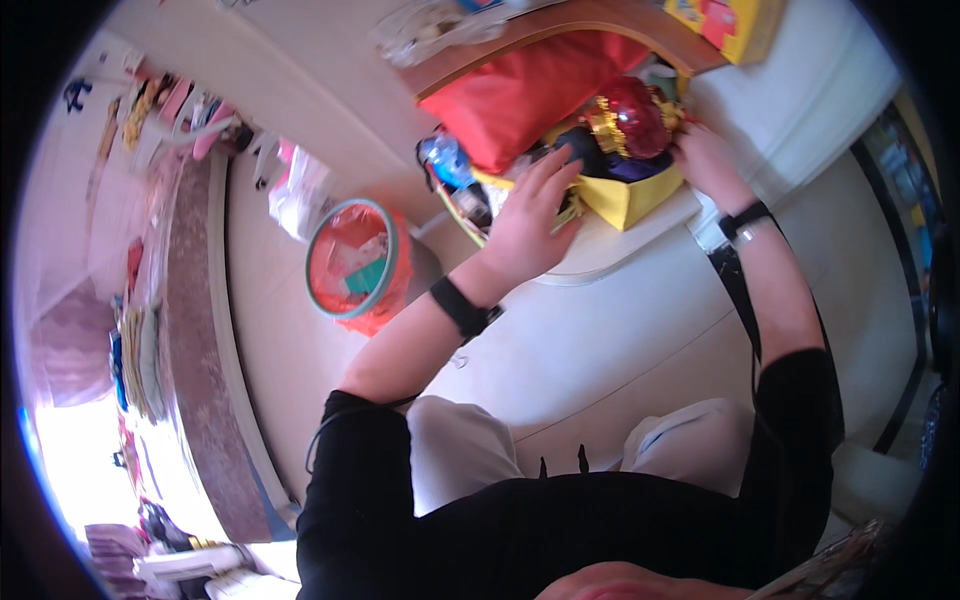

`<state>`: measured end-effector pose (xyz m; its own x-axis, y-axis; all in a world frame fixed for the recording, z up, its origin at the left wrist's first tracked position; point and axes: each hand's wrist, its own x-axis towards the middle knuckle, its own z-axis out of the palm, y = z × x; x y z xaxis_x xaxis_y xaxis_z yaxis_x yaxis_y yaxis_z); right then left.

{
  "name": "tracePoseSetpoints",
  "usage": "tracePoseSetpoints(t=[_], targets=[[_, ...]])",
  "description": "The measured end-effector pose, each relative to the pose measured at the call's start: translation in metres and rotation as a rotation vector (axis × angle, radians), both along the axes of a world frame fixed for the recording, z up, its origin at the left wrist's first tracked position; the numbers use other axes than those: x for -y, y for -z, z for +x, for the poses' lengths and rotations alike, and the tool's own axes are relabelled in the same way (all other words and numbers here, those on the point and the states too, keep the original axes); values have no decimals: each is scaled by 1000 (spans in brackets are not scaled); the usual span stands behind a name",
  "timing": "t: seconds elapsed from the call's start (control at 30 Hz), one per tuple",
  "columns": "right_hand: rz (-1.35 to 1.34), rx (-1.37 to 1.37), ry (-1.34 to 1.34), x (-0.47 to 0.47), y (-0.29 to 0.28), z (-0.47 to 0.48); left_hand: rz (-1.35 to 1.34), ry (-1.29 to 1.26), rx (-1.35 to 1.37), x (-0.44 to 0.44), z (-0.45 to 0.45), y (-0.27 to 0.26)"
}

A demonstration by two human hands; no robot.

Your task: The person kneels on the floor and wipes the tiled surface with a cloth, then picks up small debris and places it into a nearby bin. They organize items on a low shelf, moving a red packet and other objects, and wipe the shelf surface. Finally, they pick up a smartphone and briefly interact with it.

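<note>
My left hand (529, 217) is raised with its fingers apart in front of a yellow fabric box (626, 202), near its left side. At the box's right rim is my right hand (705, 157), its fingertips beside a shiny red ornament with gold trim (636, 118); whether they grip it I cannot tell. Under the ornament lie dark and purple cloth items (637, 166). A large red fabric bag (517, 97) leans behind and to the left. Left of the box, a blue-capped clear plastic bottle (448, 159) stands among small items in another container.
The box rests on a pale rounded tabletop (592, 266) below a curved wooden edge (555, 34). To the left, a bin with an orange liner (351, 259) stands on the floor, near a white plastic bag (300, 196). A yellow carton (739, 30) is at the upper right.
</note>
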<state>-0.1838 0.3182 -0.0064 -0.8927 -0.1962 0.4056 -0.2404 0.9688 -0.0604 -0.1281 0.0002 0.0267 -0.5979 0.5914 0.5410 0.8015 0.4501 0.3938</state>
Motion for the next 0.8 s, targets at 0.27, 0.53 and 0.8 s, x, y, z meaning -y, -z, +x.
tracePoseSetpoints(t=[0.27,0.53,0.8], targets=[[-298,185,-63,20,-13,107,167,-1019,635,148,-97,95],[-298,383,-183,57,-45,143,968,-742,1278,165,-169,128],[-280,396,-256,58,-32,147,1553,-347,1133,145,-240,86]])
